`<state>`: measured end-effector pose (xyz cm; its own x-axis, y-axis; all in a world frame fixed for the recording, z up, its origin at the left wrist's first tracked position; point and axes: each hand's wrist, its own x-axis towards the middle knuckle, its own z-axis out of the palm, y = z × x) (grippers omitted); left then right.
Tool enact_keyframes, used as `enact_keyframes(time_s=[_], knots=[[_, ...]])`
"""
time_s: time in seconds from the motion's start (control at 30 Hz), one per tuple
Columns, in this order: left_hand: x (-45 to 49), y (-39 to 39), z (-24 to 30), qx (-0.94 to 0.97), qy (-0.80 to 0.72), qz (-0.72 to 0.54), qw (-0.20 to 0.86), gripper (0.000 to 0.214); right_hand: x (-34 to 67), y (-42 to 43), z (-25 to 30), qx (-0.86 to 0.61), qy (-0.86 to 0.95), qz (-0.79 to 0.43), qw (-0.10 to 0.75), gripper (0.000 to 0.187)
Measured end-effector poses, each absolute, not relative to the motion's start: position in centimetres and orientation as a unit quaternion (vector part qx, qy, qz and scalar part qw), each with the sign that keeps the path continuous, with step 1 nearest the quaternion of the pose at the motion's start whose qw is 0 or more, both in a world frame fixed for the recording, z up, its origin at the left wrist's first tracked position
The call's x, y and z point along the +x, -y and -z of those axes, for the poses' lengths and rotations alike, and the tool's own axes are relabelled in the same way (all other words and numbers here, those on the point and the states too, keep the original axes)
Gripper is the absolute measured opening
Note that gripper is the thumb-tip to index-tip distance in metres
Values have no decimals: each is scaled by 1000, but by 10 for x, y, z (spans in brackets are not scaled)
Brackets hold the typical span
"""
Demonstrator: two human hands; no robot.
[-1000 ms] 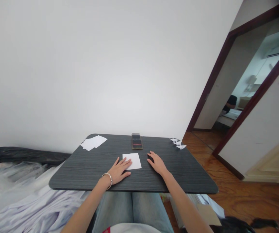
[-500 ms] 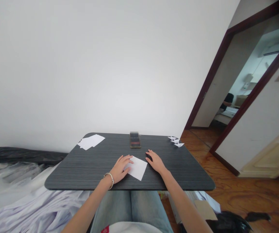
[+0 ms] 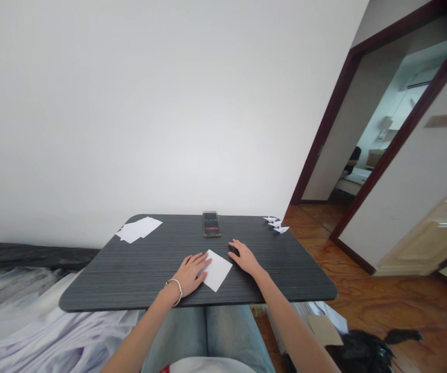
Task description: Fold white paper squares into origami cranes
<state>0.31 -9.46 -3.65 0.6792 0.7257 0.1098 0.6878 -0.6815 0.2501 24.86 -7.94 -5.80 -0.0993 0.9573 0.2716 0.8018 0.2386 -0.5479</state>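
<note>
Nearest lie the faded denim jeans (image 3: 231, 336), below the straight front edge of the table (image 3: 161, 277), whose dark top has a fine streaked grain and rounded corners. The left hand (image 3: 190, 274) lies palm down with its fingers extended and slightly parted, their tips on the left part of the paper (image 3: 218, 271); they pinch nothing. A thin silvery bracelet (image 3: 180, 292) rings that wrist. The paper is white, smooth, flat and roughly square, turned cornerwise on the tabletop between the hands. The right hand (image 3: 245, 258) is just beside its right corner, fingers loosely bent and apart, gripping nothing; whether every fingertip meets the wood, I cannot tell. Farther back, spiky folded paper shapes (image 3: 276, 224) stand in a row at the right, overlapping white sheets (image 3: 140, 230) lie flat at the left, and between them rests a rectangular phone (image 3: 212, 226). Behind rises a plain, pale wall (image 3: 169, 103).
</note>
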Motion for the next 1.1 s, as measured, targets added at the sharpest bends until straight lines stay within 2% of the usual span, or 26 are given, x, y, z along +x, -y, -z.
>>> enact_keyframes(time_s=[0.2, 0.27, 0.37, 0.53, 0.8, 1.1], knots=[[2, 93, 39, 911, -380, -121, 99, 43, 239, 110, 54, -597, 724, -173, 299, 42], [0, 97, 40, 908, -381, -138, 102, 44, 235, 126, 52, -547, 748, -192, 323, 41], [-5, 107, 40, 913, -370, -134, 106, 52, 228, 147, 49, -496, 784, -206, 313, 39], [-11, 125, 39, 923, -345, -125, 117, 60, 219, 168, 48, -488, 807, -174, 284, 36], [-12, 137, 38, 920, -339, -147, 128, 78, 216, 187, 50, -491, 792, -149, 331, 43], [-13, 140, 37, 914, -344, -173, 131, 60, 217, 188, 44, -475, 793, -175, 338, 54]])
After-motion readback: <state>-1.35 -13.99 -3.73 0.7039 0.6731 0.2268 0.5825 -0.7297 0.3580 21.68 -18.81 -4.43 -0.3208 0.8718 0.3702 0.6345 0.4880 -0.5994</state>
